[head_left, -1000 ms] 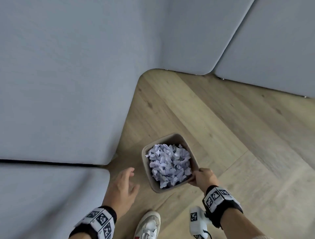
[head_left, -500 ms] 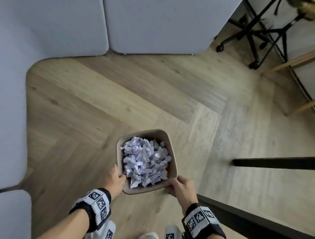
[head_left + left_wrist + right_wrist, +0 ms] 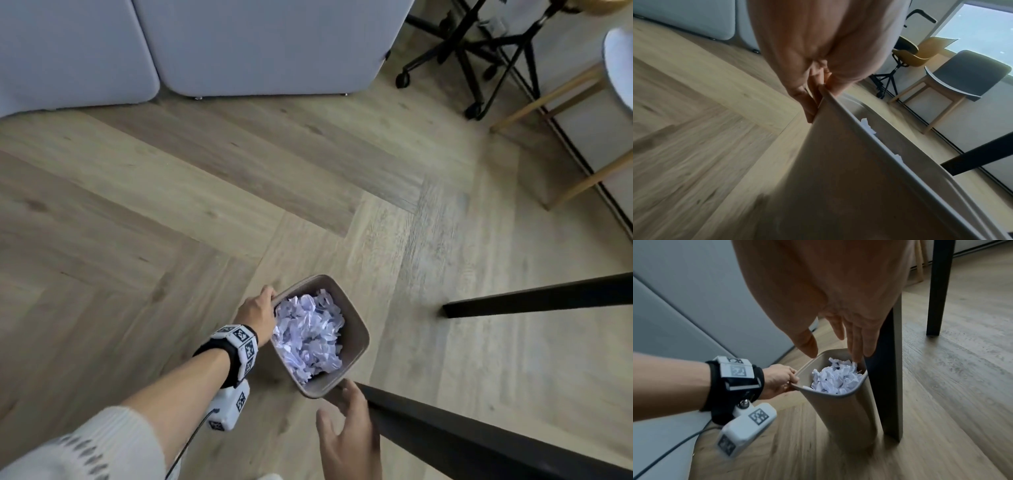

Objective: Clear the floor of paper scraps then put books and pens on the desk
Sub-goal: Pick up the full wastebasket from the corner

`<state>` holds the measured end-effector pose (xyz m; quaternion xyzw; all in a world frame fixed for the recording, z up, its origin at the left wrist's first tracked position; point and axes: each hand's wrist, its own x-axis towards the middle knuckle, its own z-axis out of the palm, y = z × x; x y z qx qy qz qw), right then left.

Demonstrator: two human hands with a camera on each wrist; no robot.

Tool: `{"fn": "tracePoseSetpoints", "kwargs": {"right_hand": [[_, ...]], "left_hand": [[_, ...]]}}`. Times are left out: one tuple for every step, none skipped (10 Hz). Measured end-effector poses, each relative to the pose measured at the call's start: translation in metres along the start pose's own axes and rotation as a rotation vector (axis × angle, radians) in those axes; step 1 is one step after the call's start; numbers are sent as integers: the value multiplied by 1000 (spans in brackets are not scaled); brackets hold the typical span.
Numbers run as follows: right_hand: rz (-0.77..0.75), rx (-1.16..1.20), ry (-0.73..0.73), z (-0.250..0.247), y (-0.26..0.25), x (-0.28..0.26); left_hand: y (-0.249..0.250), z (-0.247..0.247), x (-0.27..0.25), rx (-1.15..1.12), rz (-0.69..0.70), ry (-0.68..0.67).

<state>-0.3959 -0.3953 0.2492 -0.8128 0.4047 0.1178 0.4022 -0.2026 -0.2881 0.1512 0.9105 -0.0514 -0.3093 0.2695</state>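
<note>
Left hand [image 3: 257,313]: clamped on the rim of the tall beige plastic wastebasket with rounded square mouth [image 3: 360,337], thumb inside the lip, fingers [image 3: 809,104] pressed against the outer wall, as seen from the left wrist view. Right hand [image 3: 346,435]: fingers straight and loosely spread, holding nothing, fingertips [image 3: 858,352] hovering just above the near rim of the wastebasket; contact with the rim not clear from any view. Wastebasket: upright, bottom at the light herringbone wood-plank floor [image 3: 205,212], whether resting on it or just clear of it not determinable; set just beside a dark square table leg [image 3: 890,386], the two touching or nearly so. Crumpled white paper scraps with dark print [image 3: 308,337]: heaped inside the wastebasket, filling it close to the rim. Second dark table leg [image 3: 534,296]: farther to the right, well apart from the basket. Grey upholstered panels with rounded corners [image 3: 267,44]: along the far edge of the floor. Black wheeled chair base [image 3: 472,61] and pale wooden chair legs [image 3: 548,99]: far right corner. Black wrist strap with white marker blocks [image 3: 239,346]: on the left forearm, cabled white camera unit [image 3: 227,407] hanging beneath.
</note>
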Motion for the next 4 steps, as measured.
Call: {"fn": "tracePoseSetpoints", "kwargs": {"right_hand": [[-8,-33,-58,-3,0,3],[-18,-72,-104,-10,-9,3],[-71,-121,-134,-17,-27,0],[-91,-92,-101,-25,-50,-16]], "left_hand": [[-2,2,13,-29,1,12],[-5,-5,5,-85,-41,-34],[-4,-17,-9,-146,-71,-107],[-7,-37,-37,-188,-173,-88]]}}
